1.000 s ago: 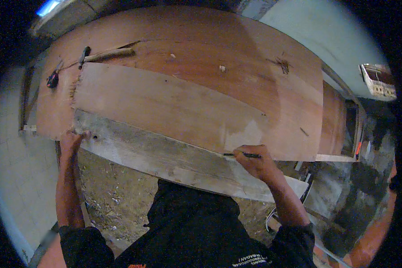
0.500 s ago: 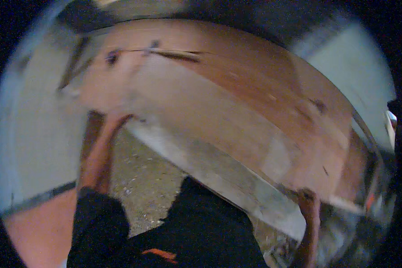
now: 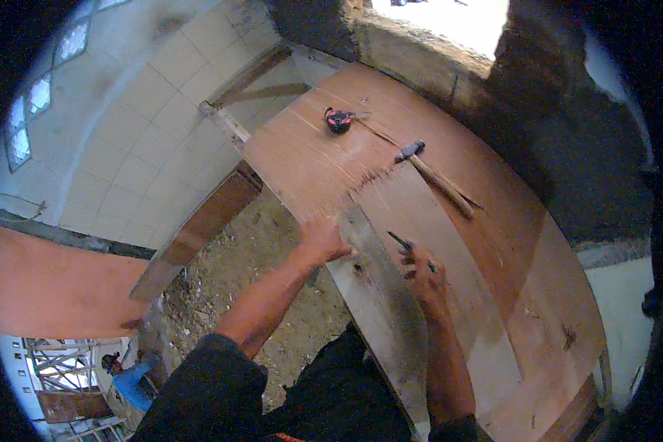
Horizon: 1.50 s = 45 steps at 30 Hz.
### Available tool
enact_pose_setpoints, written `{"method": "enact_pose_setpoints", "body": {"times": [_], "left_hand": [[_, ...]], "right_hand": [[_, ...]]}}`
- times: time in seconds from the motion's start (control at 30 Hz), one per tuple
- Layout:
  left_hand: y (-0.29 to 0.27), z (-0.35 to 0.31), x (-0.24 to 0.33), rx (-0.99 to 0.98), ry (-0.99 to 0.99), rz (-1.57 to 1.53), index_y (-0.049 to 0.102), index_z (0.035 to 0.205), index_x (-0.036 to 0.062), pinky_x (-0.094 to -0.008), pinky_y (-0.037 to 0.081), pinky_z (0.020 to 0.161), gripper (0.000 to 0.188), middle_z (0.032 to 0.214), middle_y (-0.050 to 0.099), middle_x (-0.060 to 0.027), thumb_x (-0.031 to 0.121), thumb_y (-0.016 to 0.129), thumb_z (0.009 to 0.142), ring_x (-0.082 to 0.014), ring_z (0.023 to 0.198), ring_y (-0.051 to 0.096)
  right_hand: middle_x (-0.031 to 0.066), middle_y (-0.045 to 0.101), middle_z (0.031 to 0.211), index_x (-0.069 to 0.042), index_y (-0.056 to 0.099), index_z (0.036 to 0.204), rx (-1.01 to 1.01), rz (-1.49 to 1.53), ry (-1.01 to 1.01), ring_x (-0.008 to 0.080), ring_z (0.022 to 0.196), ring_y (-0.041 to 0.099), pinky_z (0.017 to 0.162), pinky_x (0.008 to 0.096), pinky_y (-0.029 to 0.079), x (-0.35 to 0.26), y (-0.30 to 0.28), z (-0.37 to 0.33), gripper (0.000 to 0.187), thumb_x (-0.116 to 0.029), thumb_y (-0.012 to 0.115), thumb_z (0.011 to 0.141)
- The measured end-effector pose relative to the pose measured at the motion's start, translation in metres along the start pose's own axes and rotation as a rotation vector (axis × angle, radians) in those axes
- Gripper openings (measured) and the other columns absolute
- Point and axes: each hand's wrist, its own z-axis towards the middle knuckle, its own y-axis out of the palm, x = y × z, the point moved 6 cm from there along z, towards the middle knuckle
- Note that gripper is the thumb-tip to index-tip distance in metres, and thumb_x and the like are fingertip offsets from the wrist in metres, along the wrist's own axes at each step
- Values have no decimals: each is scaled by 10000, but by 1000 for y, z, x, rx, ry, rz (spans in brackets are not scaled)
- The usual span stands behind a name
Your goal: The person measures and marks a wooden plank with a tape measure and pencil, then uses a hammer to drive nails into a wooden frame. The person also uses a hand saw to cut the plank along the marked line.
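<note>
My left hand presses down at the far end of a grey, weathered plank, fingers laid over its left edge and thumb stretched across the wood; the fingertips are blurred. Just to the right, my right hand pinches a slim dark pencil, its tip pointing up and left above the boards. Beneath both hands is a reddish plywood sheet, with a paler board strip lying on it beside the plank. A hammer with a wooden handle rests beyond the right hand. Farther off sits a black-and-red tape measure.
Rough dirt ground shows left of the plywood, bordered by a wooden board. A tiled wall rises at the left, with a dark rough wall at the right. Someone in a blue top is at the lower left.
My right hand has left the plank's near end, moved up and left, and now holds the pencil. My left hand stays at the far end. The view has turned and sharpened.
</note>
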Motion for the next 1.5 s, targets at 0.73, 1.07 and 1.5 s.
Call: {"method": "enact_pose_setpoints", "body": {"times": [0.73, 1.07, 1.5], "left_hand": [[-9, 5, -79, 84, -32, 106, 716, 1023, 29, -494, 516, 841, 693, 1020, 702, -226, 603, 804, 644, -389, 978, 653], [15, -2, -112, 89, 178, -40, 714, 1050, 38, -451, 522, 828, 620, 1006, 710, -165, 554, 785, 714, -325, 942, 651], [-32, -107, -56, 41, 426, -629, 738, 1016, 59, -377, 541, 767, 471, 946, 720, -91, 477, 758, 800, -215, 853, 649]], "right_hand": [[54, 706, 873, 10, 718, 1002, 525, 166, 8, 141, 713, 645, 662, 298, 534, -7, -127, -163, 375, -344, 594, 998], [208, 684, 1076, -96, 581, 1268, 717, -1129, 311, 436, 964, 648, 842, 505, 523, 122, -188, -411, 566, -454, 711, 849], [216, 687, 1091, -104, 660, 1130, 779, -950, 342, 433, 1045, 633, 898, 495, 505, 114, -177, -503, 573, -578, 698, 811]]}}
